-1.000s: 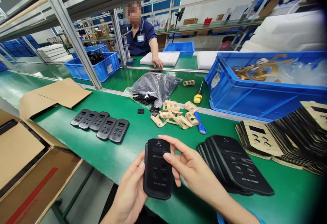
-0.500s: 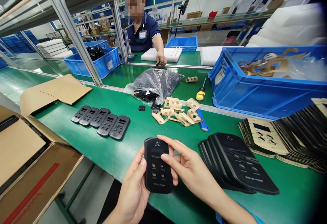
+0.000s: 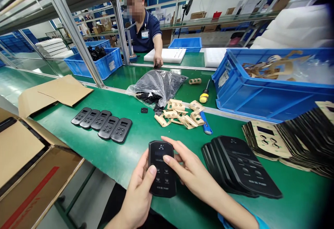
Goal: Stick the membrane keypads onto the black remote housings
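While I watch this through the head feed, the left hand (image 3: pixel 137 192) is gripping a black control unit (image 3: pixel 161 183) by its side, thumb over the edge. The right hand (image 3: pixel 191 173) has it too, thumb resting on the face beside the display window and index finger at the top corner, so neither one is free. The unit's upright-ish, held in front of the person just over the near edge of the green bench (image 3: pixel 104 156).

Progress-wise, I'd call this one nearly done: its printed front looks flat and in place, though I can't see the back or most of the edges. Just right of the hands there's a fanned stack of black printed-front pieces (image 3: pixel 238 166), which I'd guess are finished. Five bare-faced controllers (image 3: pixel 101 120) lie in a row off to the left, apparently left to do.

Further out on the right, lots of beige-backed faceplates (image 3: pixel 289 142) sit in a leaning pile. Curled backing scraps (image 3: pixel 171 115) are bunched up ahead, next to a blue-handled tool (image 3: pixel 207 126).
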{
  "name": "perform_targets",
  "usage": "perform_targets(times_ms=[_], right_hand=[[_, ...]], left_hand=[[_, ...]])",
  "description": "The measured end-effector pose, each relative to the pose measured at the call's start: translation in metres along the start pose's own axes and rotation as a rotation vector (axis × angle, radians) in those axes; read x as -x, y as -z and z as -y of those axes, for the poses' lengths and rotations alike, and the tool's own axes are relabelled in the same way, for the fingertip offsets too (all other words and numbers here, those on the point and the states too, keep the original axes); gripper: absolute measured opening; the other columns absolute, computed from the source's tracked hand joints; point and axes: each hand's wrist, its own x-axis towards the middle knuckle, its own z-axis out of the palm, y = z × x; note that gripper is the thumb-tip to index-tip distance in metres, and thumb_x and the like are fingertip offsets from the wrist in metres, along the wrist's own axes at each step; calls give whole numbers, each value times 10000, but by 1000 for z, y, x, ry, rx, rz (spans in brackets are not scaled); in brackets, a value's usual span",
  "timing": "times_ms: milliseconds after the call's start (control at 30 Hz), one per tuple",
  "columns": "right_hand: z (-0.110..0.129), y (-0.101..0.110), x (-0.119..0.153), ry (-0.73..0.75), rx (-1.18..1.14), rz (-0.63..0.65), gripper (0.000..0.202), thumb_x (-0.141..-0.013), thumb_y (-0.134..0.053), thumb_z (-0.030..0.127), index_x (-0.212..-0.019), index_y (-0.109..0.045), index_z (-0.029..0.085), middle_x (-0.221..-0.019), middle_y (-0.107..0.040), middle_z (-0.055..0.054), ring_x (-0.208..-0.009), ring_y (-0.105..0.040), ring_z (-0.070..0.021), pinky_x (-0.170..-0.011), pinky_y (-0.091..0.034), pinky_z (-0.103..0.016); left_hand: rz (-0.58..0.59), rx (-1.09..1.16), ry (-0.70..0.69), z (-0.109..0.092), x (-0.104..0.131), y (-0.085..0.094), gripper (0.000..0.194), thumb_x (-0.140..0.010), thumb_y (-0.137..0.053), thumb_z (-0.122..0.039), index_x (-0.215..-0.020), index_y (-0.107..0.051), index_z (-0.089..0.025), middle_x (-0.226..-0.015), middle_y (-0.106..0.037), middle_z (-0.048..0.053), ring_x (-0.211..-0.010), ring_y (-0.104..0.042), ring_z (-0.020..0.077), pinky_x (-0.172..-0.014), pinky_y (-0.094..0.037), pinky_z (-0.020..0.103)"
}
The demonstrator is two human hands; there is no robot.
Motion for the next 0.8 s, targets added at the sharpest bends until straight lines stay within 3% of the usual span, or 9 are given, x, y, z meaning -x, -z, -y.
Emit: perform_targets(times_ms=[167, 367, 500, 567, 700, 800], right_hand=[[6, 1, 1, -32, -13, 69, 365, -927, -439, 406, -1218, -465, 187, -715, -559, -3, -555, -530, -144, -430, -397, -222], [-2, -6, 1, -17, 56, 33, 395, -924, -431, 451, -1229, -456, 201, -854, -639, -63, -535, -563, -156, -391, -383, -237], [-14, -12, -1, -41, 20, 16, 492, -907, -431, 517, -1282, -431, 198, -630, -593, 0, -394, -486, -157, -383, -388, -269], [-21, -15, -3, -48, -10, 20, 512, -903, -422, 538, -1292, -426, 205, -571, -573, 18, -383, -491, -169, -395, -405, -279], [-40, -21, -6, -11, -21, -42, 521, -870, -468, 557, -1282, -473, 238, -750, -676, -45, -642, -645, -240, -549, -509, -310], [-54, -23, -6, -1, 64, -64, 535, -855, -491, 548, -1291, -497, 237, -1062, -679, -107, -977, -628, -292, -807, -513, -356]], left_hand=[[38, -91, 49, -1, 0, 5, 522, -862, -605, -341, -1360, -465, -273, -1438, -459, 38, -1370, -314, 266, -1131, -275, 382], [64, -279, -81, 3, -5, 12, 582, -839, -635, -297, -1382, -429, -259, -1439, -455, 50, -1330, -386, 265, -1102, -330, 374], [68, -256, -157, 8, -13, 15, 573, -817, -657, -329, -1351, -477, -225, -1420, -477, 78, -1347, -361, 275, -1114, -303, 374], [113, -210, -146, 11, -17, 16, 665, -779, -699, -352, -1379, -436, -234, -1401, -494, 101, -1304, -424, 298, -1069, -360, 398], [271, -104, -45, 21, -24, 20, 1144, -550, -872, -325, -1471, -196, -286, -1278, -585, 159, -914, -679, 318, -807, -517, 441], [185, -27, -17, 31, -33, 28, 1085, -553, -843, -466, -1453, -280, -246, -1240, -612, 154, -996, -650, 335, -912, -474, 453]])
